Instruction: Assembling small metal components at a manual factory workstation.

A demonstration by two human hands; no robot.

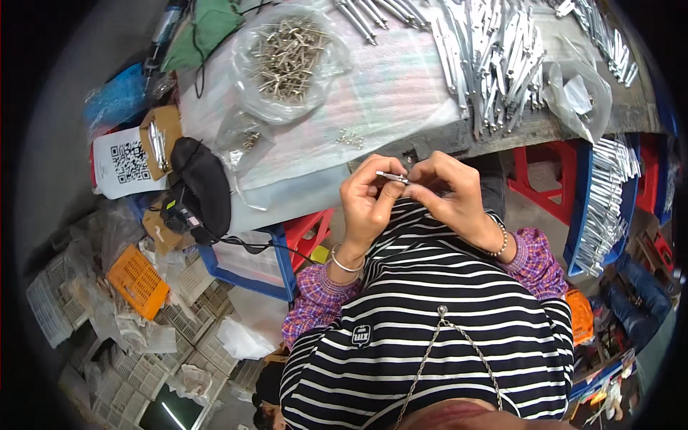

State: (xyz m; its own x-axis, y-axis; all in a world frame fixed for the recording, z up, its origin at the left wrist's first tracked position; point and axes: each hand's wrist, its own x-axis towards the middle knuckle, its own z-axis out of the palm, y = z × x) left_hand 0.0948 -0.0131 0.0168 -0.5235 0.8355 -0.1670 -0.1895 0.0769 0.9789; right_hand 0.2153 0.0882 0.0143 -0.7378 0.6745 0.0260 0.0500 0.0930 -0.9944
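Landmark: we take the wide, crumpled clear plastic bag of thin brass-toned metal pins as our reference; its mouth is spread wide, probably so that the pins are easy to pick out.
Piece in hand: the small, slim silver metal piece is held up off the table, nearer to us than the bag and to its right.
Left hand: our left hand grasps the piece between thumb and curled fingers, its outer end sticking out, seemingly to steady it.
Right hand: our right hand pinches the piece's other end with its fingertips, which suggests fine control; the covered contact hides details.
Tiny parts: a loose scatter of tiny shiny metal parts lies to our side of the bag and rightward, perhaps kept there for short reaches.
Small bag: a little clear plastic bag lies just beside the landmark, on our side and leftward.
Rods: a heap of long silver metal rods lies right of the bag, roughly lined up, presumably for easier sorting.
Tray: a blue rectangular tray of similar rods stands farther right, nearer us.
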